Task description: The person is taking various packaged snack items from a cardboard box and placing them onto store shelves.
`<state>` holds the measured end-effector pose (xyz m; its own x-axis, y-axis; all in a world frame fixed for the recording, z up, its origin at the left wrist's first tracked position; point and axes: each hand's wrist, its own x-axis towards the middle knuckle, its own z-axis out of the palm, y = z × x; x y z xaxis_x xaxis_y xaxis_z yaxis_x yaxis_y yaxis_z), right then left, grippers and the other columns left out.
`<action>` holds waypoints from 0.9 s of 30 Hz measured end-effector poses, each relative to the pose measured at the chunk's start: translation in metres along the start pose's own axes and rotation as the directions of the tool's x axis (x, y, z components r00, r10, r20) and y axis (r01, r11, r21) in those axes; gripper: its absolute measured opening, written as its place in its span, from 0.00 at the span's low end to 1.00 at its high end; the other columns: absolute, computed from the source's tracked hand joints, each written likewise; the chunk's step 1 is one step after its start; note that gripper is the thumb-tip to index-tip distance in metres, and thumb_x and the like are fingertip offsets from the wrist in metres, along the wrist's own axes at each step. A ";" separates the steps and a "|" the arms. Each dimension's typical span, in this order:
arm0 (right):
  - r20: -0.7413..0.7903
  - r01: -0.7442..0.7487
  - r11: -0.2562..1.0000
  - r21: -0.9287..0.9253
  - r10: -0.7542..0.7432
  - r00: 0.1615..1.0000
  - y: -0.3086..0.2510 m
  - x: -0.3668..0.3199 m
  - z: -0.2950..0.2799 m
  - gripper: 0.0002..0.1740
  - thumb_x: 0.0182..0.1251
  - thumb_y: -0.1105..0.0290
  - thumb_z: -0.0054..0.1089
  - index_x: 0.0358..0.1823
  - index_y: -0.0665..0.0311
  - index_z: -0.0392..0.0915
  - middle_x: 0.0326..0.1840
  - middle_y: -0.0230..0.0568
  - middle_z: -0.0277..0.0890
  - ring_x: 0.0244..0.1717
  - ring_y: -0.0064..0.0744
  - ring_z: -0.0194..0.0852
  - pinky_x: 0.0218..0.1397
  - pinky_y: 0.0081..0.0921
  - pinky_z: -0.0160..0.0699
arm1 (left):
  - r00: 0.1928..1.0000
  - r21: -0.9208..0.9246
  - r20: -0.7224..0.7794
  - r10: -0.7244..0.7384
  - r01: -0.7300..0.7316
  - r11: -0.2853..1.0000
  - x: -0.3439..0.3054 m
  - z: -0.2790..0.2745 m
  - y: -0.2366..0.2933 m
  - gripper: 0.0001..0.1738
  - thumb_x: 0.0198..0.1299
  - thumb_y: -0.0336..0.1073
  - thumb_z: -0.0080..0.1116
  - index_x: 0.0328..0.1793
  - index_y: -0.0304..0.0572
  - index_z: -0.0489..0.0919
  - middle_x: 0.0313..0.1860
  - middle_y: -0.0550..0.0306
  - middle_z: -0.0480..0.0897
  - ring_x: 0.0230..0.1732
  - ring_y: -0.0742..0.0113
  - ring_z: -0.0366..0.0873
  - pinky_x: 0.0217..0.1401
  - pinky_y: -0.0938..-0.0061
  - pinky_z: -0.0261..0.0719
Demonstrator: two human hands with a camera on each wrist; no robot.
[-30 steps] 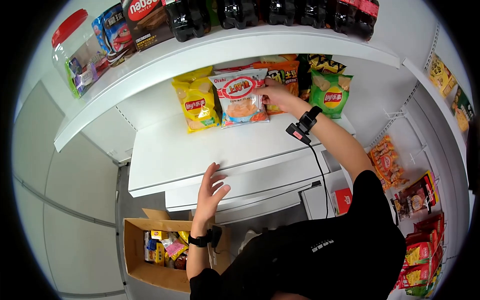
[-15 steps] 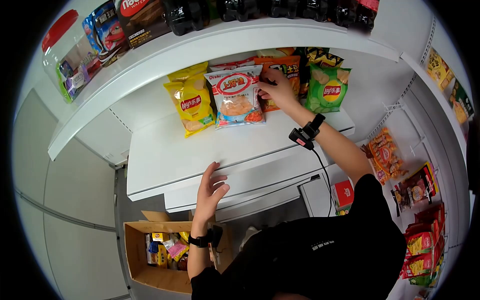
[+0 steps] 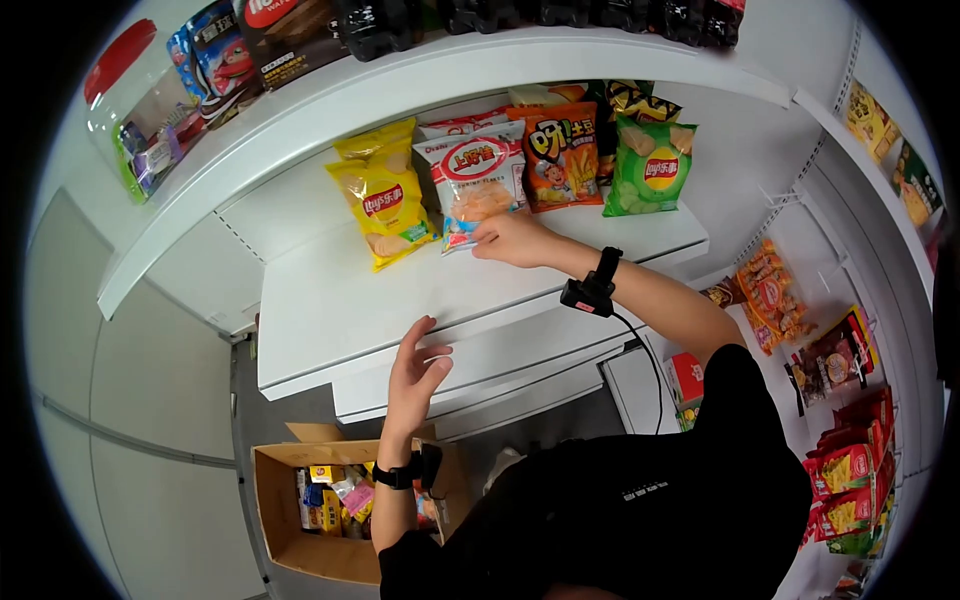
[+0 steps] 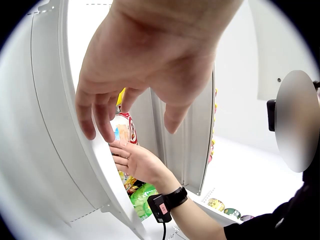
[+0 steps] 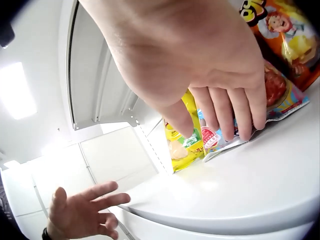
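A white and red shrimp flakes bag stands on the white shelf, tilted back. My right hand is at its lower front; in the right wrist view the extended fingers touch the bag's bottom edge, the thumb apart. To the left leans a yellow Lay's chip bag, to the right an orange potato snack bag, then a green Lay's bag. My left hand hangs before the shelf's front edge with loose fingers, holding nothing.
Dark drink bottles, a wafer box and a red-lidded jar stand on the upper shelf overhead. A cardboard box of snacks is on the floor at lower left. Packets hang on the right rack.
My right hand has moved from the shrimp flakes bag's right side down to its lower front, uncovering the orange bag. The left hand has barely moved.
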<state>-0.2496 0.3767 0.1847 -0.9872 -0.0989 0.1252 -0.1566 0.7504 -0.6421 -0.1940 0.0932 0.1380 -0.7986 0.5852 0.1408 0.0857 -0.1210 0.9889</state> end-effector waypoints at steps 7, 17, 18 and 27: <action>0.016 -0.069 0.997 0.039 0.068 0.998 0.019 0.016 -0.003 0.19 0.59 0.61 0.63 0.45 0.68 0.80 0.42 0.45 0.82 0.44 0.33 0.81 0.46 0.25 0.76 | 1.000 -0.011 -0.020 -0.011 0.011 1.000 -0.013 -0.006 -0.006 0.34 0.58 0.28 0.58 0.72 0.38 0.60 0.69 0.51 0.63 0.53 0.66 0.74 0.54 0.73 0.74; 0.053 -0.057 0.989 0.139 0.050 0.997 0.030 0.024 -0.009 0.17 0.61 0.60 0.61 0.42 0.68 0.81 0.37 0.40 0.81 0.38 0.25 0.75 0.42 0.23 0.73 | 1.000 -0.030 -0.029 -0.012 0.011 1.000 -0.023 -0.010 -0.007 0.33 0.60 0.30 0.57 0.72 0.38 0.60 0.68 0.51 0.65 0.52 0.67 0.74 0.54 0.74 0.73; 0.058 -0.054 0.986 0.156 0.045 0.997 0.028 0.023 -0.010 0.17 0.61 0.60 0.61 0.42 0.69 0.81 0.37 0.39 0.81 0.38 0.25 0.75 0.42 0.23 0.72 | 0.999 -0.026 -0.029 -0.016 0.015 1.000 -0.024 -0.011 -0.007 0.32 0.60 0.31 0.56 0.71 0.38 0.60 0.68 0.51 0.65 0.52 0.67 0.74 0.54 0.74 0.73; 0.070 -0.088 0.968 0.234 0.073 0.995 0.017 0.000 -0.017 0.18 0.62 0.60 0.59 0.41 0.69 0.81 0.36 0.39 0.80 0.38 0.24 0.74 0.42 0.22 0.72 | 0.997 -0.041 -0.057 -0.052 0.050 0.998 -0.034 -0.012 -0.007 0.27 0.62 0.32 0.55 0.68 0.39 0.66 0.46 0.52 0.79 0.49 0.70 0.74 0.54 0.76 0.70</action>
<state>-0.2518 0.4001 0.1867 -0.9957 -0.0892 0.0243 -0.0719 0.5825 -0.8096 -0.1753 0.0645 0.1257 -0.8344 0.5444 0.0861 0.0212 -0.1243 0.9920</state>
